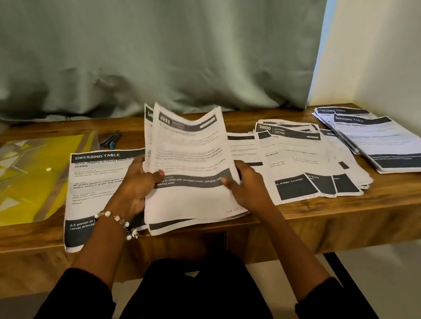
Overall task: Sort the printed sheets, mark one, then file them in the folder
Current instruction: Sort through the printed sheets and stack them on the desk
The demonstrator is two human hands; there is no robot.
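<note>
From the head view, my left hand (139,183) pinches the left edge of the sheaf of printed sheets (190,163) in front of me, thumb on top, and my right hand (244,184) grips its lower right edge with curled fingers. The top pages stand lifted and bowed toward twelve o'clock, while the bottom of the sheaf rests on the wooden desk (297,214).

The sheaf overhangs the near edge at six o'clock — if either grip loosens, the loose pages may slide off onto my lap. It also overlaps the single "Dressing Table" sheet (95,185) at nine o'clock, so a careless pull could drag that along and undo the sorting. The fanned pile (307,159) at three o'clock lies just beside my right hand; a knock would scatter it into the neat stack (397,143) further right.

The yellow folder (11,183) lies at ten o'clock, with the pen (109,140) near eleven — both untouched, I judge.
</note>
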